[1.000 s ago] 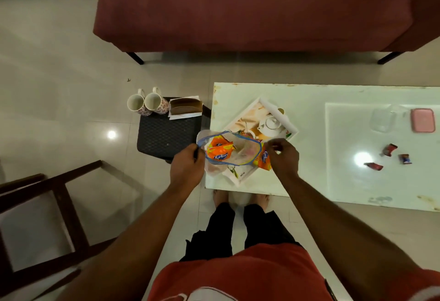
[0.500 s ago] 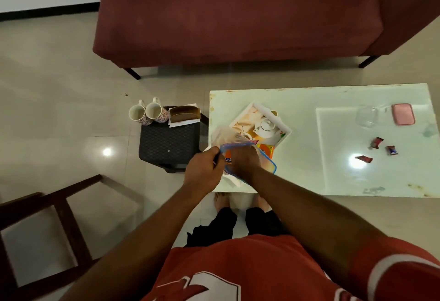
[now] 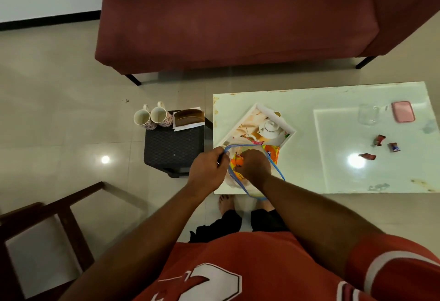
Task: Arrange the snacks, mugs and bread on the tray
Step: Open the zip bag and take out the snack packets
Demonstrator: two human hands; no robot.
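Observation:
A white printed tray (image 3: 263,110) lies at the left end of the pale table (image 3: 309,176). Over its near corner my left hand (image 3: 208,170) pinches the blue rim of a clear zip bag (image 3: 277,169). My right hand (image 3: 254,166) is inside the bag, closed around an orange snack packet (image 3: 237,162). Another orange packet (image 3: 272,153) lies on the tray beside the bag. Two flowered mugs (image 3: 152,117) and a loaf of bread (image 3: 189,117) on white paper sit on a dark stool (image 3: 173,148) left of the table.
Three small wrapped sweets (image 3: 379,147), a clear glass (image 3: 367,114) and a pink lid (image 3: 403,111) lie on the table's right half. A maroon sofa (image 3: 238,21) stands behind it. A wooden chair (image 3: 47,224) is at the lower left.
My right hand has left the bag's right rim and gone inside the bag, closing on the orange packet. The bag has dropped towards the table's near edge. The camera has tilted up.

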